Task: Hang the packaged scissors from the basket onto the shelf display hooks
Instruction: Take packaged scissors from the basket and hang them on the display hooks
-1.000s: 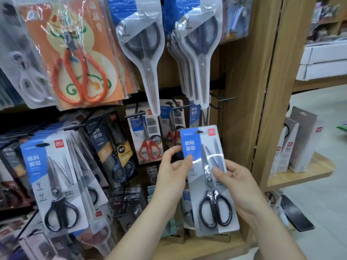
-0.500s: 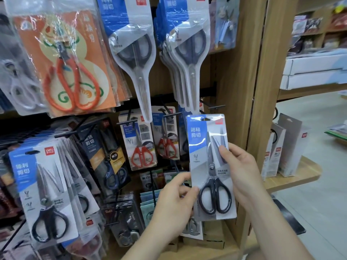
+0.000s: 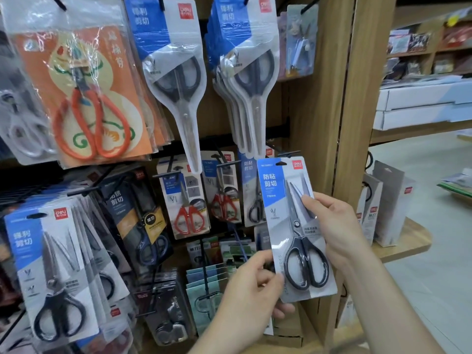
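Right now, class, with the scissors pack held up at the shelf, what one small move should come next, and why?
Probably lift the scissors pack a little and ease its hang slot onto the hook. The left hand pinches its lower edge, the right hand grips its side, and the slot sits just below the hook's tip, not yet threaded.

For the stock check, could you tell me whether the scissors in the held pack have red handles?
No, the held pack shows black handles.
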Demonstrator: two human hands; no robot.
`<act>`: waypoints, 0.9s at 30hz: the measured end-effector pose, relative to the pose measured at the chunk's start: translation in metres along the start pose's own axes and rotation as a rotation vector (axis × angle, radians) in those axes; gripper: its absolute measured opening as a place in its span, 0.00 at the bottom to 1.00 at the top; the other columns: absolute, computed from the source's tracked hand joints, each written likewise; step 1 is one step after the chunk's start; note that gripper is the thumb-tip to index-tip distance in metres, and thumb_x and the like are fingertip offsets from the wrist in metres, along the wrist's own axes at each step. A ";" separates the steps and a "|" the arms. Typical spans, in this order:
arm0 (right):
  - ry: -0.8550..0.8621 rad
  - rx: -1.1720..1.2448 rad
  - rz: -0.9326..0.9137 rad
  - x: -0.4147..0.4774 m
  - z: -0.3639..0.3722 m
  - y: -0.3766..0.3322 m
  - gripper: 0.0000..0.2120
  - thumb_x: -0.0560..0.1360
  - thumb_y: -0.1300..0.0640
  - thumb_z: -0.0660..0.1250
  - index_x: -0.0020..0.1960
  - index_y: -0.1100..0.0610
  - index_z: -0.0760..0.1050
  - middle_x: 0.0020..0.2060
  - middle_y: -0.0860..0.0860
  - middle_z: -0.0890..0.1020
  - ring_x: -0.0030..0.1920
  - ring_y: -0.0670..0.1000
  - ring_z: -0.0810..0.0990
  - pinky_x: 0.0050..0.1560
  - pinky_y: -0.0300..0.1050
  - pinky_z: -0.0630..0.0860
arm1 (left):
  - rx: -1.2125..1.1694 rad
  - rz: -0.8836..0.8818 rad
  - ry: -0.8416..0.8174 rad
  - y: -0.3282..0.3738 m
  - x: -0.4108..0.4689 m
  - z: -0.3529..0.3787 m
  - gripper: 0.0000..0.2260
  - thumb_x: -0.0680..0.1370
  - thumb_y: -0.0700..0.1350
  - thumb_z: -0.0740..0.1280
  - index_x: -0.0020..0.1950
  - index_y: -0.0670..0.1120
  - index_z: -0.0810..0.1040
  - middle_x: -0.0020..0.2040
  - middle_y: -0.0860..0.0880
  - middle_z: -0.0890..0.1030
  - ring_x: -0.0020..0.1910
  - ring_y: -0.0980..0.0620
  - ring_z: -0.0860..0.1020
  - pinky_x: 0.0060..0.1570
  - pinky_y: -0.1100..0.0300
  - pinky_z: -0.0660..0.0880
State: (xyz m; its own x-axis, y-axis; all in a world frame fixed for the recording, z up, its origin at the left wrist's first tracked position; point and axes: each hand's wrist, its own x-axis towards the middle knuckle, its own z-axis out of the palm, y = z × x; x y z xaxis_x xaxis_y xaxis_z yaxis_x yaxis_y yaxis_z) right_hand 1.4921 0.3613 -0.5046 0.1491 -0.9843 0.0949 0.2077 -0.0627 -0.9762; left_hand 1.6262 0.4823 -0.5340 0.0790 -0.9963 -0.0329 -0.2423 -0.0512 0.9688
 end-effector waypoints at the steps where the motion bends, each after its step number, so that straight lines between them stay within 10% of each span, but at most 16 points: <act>1: 0.006 -0.038 -0.004 0.001 0.000 -0.002 0.09 0.80 0.57 0.65 0.48 0.56 0.84 0.41 0.57 0.87 0.42 0.58 0.87 0.46 0.56 0.83 | -0.024 -0.004 0.004 0.001 0.000 0.002 0.13 0.83 0.40 0.61 0.59 0.58 0.74 0.44 0.46 0.86 0.37 0.49 0.84 0.37 0.59 0.80; 8: -0.016 -0.293 -0.065 0.016 0.004 -0.016 0.12 0.69 0.51 0.66 0.36 0.60 0.74 0.33 0.62 0.75 0.35 0.56 0.73 0.36 0.55 0.70 | -0.170 -0.003 0.072 0.003 0.006 0.012 0.12 0.83 0.38 0.61 0.58 0.54 0.76 0.39 0.46 0.87 0.36 0.46 0.85 0.34 0.61 0.80; 10: -0.028 -0.266 -0.050 0.012 0.003 -0.011 0.06 0.76 0.52 0.67 0.52 0.50 0.77 0.43 0.53 0.84 0.42 0.56 0.83 0.47 0.59 0.81 | -0.181 -0.023 0.096 0.001 0.010 0.012 0.12 0.83 0.38 0.61 0.58 0.54 0.77 0.40 0.45 0.87 0.37 0.45 0.85 0.35 0.59 0.81; 13: -0.090 -0.174 -0.018 -0.010 -0.009 0.003 0.22 0.80 0.57 0.65 0.65 0.34 0.65 0.46 0.50 0.86 0.44 0.55 0.87 0.44 0.55 0.83 | -0.176 -0.038 0.132 -0.001 0.017 0.008 0.11 0.83 0.38 0.62 0.59 0.53 0.77 0.40 0.45 0.87 0.36 0.44 0.85 0.35 0.59 0.81; 20: -0.295 -0.132 0.094 -0.028 -0.017 0.023 0.15 0.78 0.59 0.68 0.61 0.43 0.78 0.50 0.52 0.86 0.46 0.54 0.86 0.29 0.46 0.80 | -0.101 -0.039 0.202 0.004 0.038 -0.007 0.12 0.83 0.39 0.61 0.64 0.51 0.76 0.36 0.49 0.86 0.34 0.49 0.85 0.40 0.58 0.83; 27: -0.055 -0.112 0.108 0.023 0.013 0.049 0.13 0.80 0.63 0.65 0.58 0.48 0.79 0.48 0.54 0.83 0.43 0.51 0.85 0.36 0.46 0.81 | -0.084 -0.111 0.233 -0.006 0.043 -0.029 0.17 0.81 0.36 0.63 0.63 0.56 0.73 0.48 0.53 0.85 0.44 0.55 0.85 0.41 0.62 0.81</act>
State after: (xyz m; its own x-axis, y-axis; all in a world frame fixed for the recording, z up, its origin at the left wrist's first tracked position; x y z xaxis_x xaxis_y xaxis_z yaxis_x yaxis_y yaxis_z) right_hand 1.5183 0.3376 -0.5478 0.2183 -0.9759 -0.0042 0.0788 0.0219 -0.9966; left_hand 1.6593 0.4417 -0.5342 0.3229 -0.9420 -0.0918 -0.1392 -0.1432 0.9799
